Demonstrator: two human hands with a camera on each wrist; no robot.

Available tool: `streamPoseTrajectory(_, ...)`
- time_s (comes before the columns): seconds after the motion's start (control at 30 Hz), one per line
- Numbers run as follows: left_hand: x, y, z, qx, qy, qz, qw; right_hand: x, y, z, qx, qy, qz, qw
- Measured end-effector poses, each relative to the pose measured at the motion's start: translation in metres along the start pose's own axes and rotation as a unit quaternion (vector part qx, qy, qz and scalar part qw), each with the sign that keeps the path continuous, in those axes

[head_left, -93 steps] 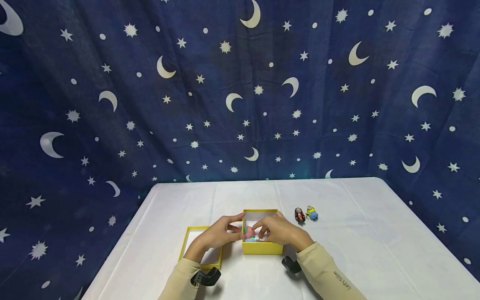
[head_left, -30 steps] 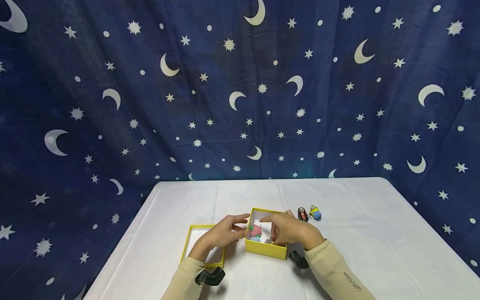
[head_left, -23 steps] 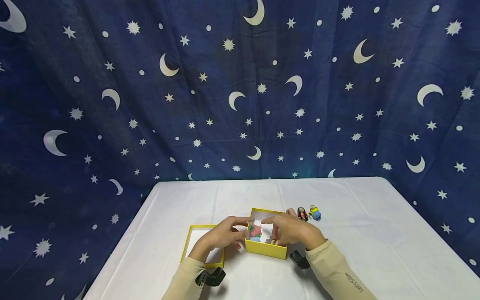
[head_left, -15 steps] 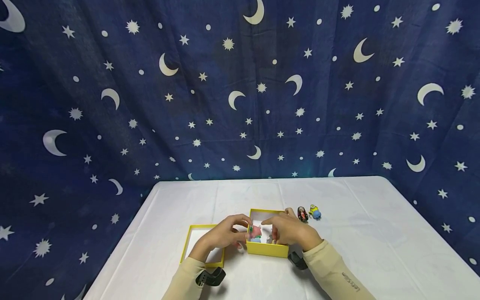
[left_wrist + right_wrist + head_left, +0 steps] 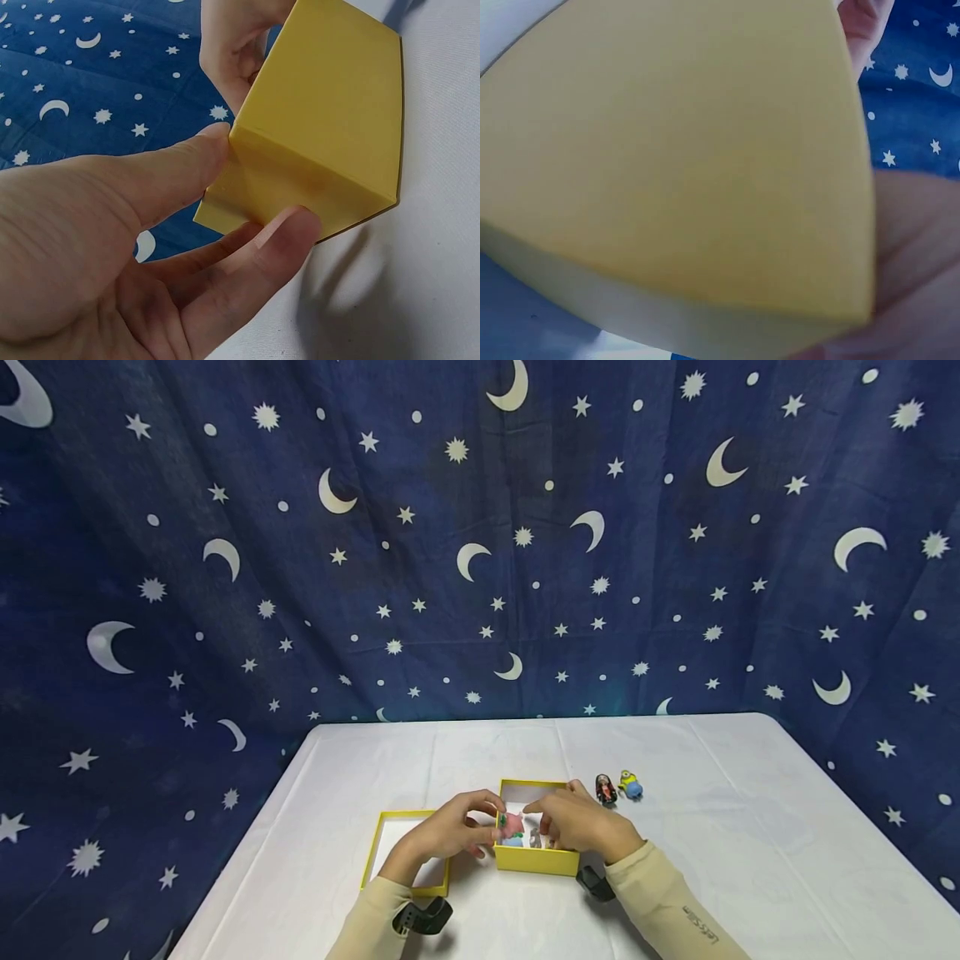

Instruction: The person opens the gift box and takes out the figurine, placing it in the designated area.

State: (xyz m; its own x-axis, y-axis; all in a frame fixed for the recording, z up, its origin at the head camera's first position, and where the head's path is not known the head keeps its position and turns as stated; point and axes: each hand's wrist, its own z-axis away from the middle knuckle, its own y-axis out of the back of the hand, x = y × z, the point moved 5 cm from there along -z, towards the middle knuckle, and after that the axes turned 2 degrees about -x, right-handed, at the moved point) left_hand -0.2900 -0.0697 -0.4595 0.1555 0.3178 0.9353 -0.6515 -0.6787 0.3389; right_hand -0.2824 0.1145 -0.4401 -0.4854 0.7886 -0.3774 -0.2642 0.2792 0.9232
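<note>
My left hand (image 5: 452, 828) holds the left side of an open yellow box (image 5: 536, 861). In the left wrist view its thumb lies at the wall's upper edge and its fingers press the outer face. My right hand (image 5: 581, 818) hangs over the box's right wall, fingers bent down inside. At its fingertips is a small tan piece (image 5: 551, 842), too small to identify; whether they pinch it cannot be seen. A pink toy figure (image 5: 512, 824) with green and blue parts lies at the box's left, a small grey toy (image 5: 535, 837) beside it. The right wrist view mostly shows the yellow wall.
A yellow-rimmed white lid (image 5: 390, 837) lies left of the box, partly behind my left forearm. Back right of the box are a dark-haired doll figure (image 5: 605, 788) and a yellow-and-blue minion figure (image 5: 630, 785). A white cloth (image 5: 720, 827) covers the table.
The box sat slightly turned about a second ago and is now squarer to me. My left fingers have moved onto its left wall. The grey toy shows more clearly now.
</note>
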Motion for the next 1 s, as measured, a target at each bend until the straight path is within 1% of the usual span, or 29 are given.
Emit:
streamPoseTrajectory(0.1, 0.001, 0.000, 0.000, -0.001, 0.001, -0.006, 1.0000, 0.000, 0.001, 0.001, 0.008, 0.005, 0.015, 0.9998)
streamPoseTrajectory(0.2, 0.002, 0.000, 0.000, -0.001, 0.001, -0.007, 1.0000, 0.003, 0.002, 0.001, 0.011, 0.012, 0.008, 0.9998)
streamPoseTrajectory(0.33, 0.002, -0.001, 0.000, 0.000, -0.002, -0.004, 1.0000, 0.009, 0.002, -0.003, 0.017, 0.027, -0.031, 0.9990)
streamPoseTrajectory(0.47, 0.001, -0.001, 0.000, 0.003, -0.004, -0.013, 0.9999, 0.014, 0.004, -0.006, 0.025, 0.047, -0.059, 0.9968)
streamPoseTrajectory(0.6, 0.001, -0.001, 0.000, 0.010, -0.002, -0.031, 0.9995, 0.019, 0.007, -0.010, 0.029, 0.046, -0.087, 0.9947)
streamPoseTrajectory(0.77, 0.001, 0.000, -0.001, 0.017, 0.001, -0.055, 0.9984, 0.023, 0.013, -0.010, 0.053, 0.058, -0.148, 0.9858)
streamPoseTrajectory(0.87, 0.002, 0.000, -0.001, 0.015, -0.009, -0.064, 0.9978, 0.026, 0.016, -0.010, 0.069, 0.062, -0.184, 0.9785)
streamPoseTrajectory(1.0, 0.003, 0.000, -0.001, 0.015, -0.027, -0.073, 0.9968, 0.030, 0.018, -0.010, 0.084, 0.060, -0.214, 0.9714)
